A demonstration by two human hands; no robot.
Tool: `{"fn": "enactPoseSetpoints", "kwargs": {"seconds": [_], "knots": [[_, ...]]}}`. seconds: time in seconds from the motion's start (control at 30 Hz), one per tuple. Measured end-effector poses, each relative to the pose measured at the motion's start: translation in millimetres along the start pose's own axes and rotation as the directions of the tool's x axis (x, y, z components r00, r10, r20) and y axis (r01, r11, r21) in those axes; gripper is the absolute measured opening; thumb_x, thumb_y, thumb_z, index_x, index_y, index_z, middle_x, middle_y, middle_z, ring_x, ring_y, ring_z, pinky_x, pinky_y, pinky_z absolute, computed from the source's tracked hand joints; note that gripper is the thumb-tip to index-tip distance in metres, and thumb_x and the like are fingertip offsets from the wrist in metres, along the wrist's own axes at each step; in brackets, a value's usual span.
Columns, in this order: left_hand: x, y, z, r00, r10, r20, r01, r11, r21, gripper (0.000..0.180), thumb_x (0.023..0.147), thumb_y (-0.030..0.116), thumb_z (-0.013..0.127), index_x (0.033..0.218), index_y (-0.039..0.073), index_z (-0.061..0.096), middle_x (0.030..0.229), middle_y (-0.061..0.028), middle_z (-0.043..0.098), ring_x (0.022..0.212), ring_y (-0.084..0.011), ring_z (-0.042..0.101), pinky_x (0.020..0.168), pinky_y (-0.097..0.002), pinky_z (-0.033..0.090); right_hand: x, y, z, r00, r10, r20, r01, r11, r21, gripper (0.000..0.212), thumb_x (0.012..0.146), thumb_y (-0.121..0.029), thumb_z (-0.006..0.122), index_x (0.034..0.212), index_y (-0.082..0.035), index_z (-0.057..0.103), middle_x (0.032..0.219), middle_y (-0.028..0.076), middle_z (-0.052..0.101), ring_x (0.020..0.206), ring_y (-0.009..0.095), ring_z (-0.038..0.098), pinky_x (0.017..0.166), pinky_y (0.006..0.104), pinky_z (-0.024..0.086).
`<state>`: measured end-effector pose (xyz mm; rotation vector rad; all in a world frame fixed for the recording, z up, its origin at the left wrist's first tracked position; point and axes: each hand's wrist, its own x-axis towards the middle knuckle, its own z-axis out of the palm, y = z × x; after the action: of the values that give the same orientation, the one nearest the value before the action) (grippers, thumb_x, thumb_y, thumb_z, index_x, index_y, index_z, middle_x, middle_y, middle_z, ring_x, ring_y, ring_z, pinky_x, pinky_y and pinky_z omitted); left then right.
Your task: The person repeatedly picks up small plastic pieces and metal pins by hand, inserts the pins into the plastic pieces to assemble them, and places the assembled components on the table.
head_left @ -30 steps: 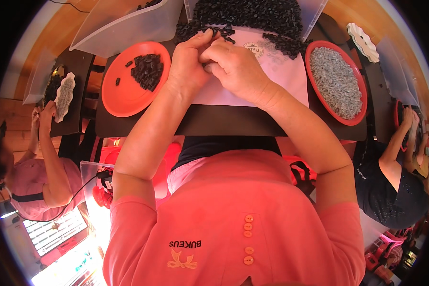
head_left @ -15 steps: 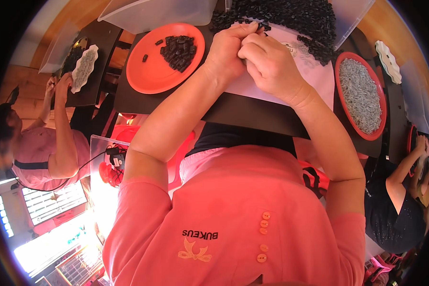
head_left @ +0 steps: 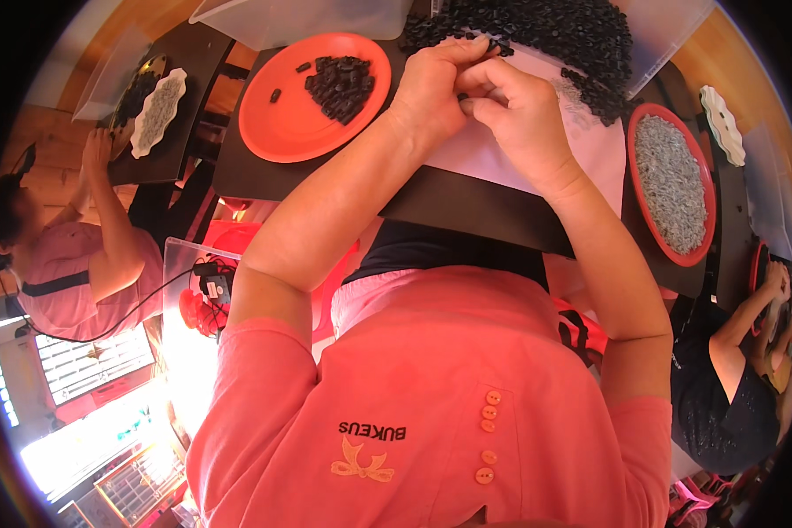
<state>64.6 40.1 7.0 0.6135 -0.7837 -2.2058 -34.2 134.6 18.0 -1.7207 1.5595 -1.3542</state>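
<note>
Over the white sheet [head_left: 581,145] on the dark table, my two hands meet near the far pile of small black plastic parts [head_left: 537,26]. My left hand [head_left: 431,88] is closed, thumb and fingers pinched on a small black part [head_left: 493,50] at its tips. My right hand [head_left: 524,110] is bent against it, thumb and forefinger curled in toward the left palm. A small dark bit shows at those fingertips, too little of it to name. An orange-red plate [head_left: 277,132] with several black parts [head_left: 341,88] stands left of my hands.
At the right stands a red dish [head_left: 635,189] heaped with small silvery screw-like pieces [head_left: 673,180]. Clear plastic bins [head_left: 299,22] line the far side. People work at tables on the left [head_left: 88,273] and right [head_left: 730,378]. A wavy white dish [head_left: 722,123] lies beyond the red one.
My right thumb and forefinger have drawn slightly apart and shifted a little right of the left hand. The whole view has slid slightly; the plates have not otherwise changed.
</note>
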Motion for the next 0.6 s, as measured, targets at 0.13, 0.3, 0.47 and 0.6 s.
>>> {"fn": "enactPoseSetpoints", "kwargs": {"seconds": [0.13, 0.3, 0.47, 0.6], "knots": [[5, -1, -6, 1.0, 0.009, 0.004, -0.009, 0.997, -0.075, 0.007, 0.092, 0.009, 0.062, 0.088, 0.002, 0.061, 0.087, -0.0098, 0.065, 0.08, -0.0222, 0.062, 0.071, -0.0369, 0.053, 1, 1, 2, 1.0, -0.019, 0.014, 0.019, 1.0, -0.005, 0.016, 0.076, 0.008, 0.064, 0.09, 0.0, 0.064, 0.087, 0.006, 0.068, 0.079, 0.014, 0.065, 0.072, 0.0251, 0.05], [13, -6, -7, 0.988, 0.012, 0.151, 0.012, 0.987, -0.161, 0.009, 0.091, 0.006, 0.062, 0.084, 0.001, 0.062, 0.085, -0.011, 0.066, 0.077, -0.0223, 0.063, 0.071, -0.0356, 0.052, 3, 0, 1, 0.944, -0.325, -0.049, 0.315, 0.938, -0.146, 0.012, 0.073, 0.008, 0.062, 0.081, -0.001, 0.06, 0.077, 0.01, 0.058, 0.067, 0.025, 0.06, 0.062, 0.0333, 0.047], [4, -3, -1, 0.998, 0.017, 0.068, -0.01, 0.995, -0.1, 0.017, 0.095, 0.016, 0.058, 0.094, 0.0, 0.064, 0.089, -0.0084, 0.065, 0.083, -0.0205, 0.062, 0.08, -0.0344, 0.051, 0, 0, 2, 0.974, -0.204, -0.095, 0.196, 0.977, -0.084, 0.015, 0.075, 0.006, 0.061, 0.087, -0.003, 0.065, 0.079, 0.005, 0.064, 0.074, 0.016, 0.063, 0.066, 0.0277, 0.049], [-7, 5, 8, 1.0, 0.02, -0.022, -0.022, 0.995, -0.095, 0.017, 0.093, 0.015, 0.062, 0.095, -0.002, 0.063, 0.093, -0.0115, 0.064, 0.087, -0.0238, 0.06, 0.082, -0.0374, 0.05, 2, 3, 1, 0.994, 0.105, -0.015, -0.099, 0.97, 0.22, 0.017, 0.086, 0.003, 0.062, 0.101, 0.0, 0.069, 0.093, 0.0, 0.067, 0.085, 0.008, 0.06, 0.079, 0.0222, 0.049]]}}
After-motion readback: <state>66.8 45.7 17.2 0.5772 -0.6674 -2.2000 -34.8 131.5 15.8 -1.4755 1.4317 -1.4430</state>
